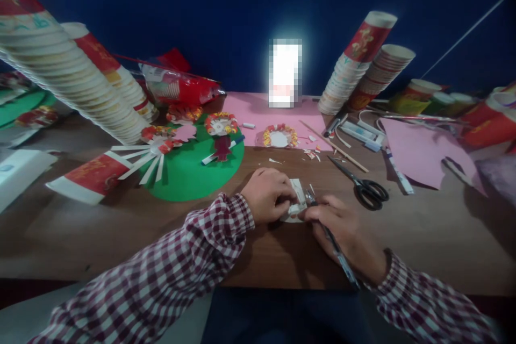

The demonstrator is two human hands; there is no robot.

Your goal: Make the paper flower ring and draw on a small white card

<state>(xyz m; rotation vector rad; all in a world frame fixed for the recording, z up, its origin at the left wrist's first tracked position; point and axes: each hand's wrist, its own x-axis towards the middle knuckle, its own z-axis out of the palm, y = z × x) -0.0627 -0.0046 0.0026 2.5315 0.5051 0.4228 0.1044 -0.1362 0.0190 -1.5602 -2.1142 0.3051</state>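
Low over the table's near edge, my left hand point(269, 193) has its fingers curled and pressed on a small white paper piece point(297, 189), with an orange-marked part at the bottom. Close on its right, my right hand point(349, 228) is closed round a dark, partly clear pen point(341, 255), which slants from the paper down to the lower right. The right fingertips reach the paper's lower edge. What lies under the left fingers is hidden. Black-handled scissors point(368, 192) lie open beyond the right hand.
Tall stacks of paper cups stand at left point(72, 75) and right point(357, 64). A green paper disc point(189, 183) carries cut-cup decorations and a marker. Behind are pink paper point(250, 107), a paper ring point(278, 137), paper scraps point(311, 155), a wooden stick point(342, 153) and a lit, blurred screen point(285, 72).
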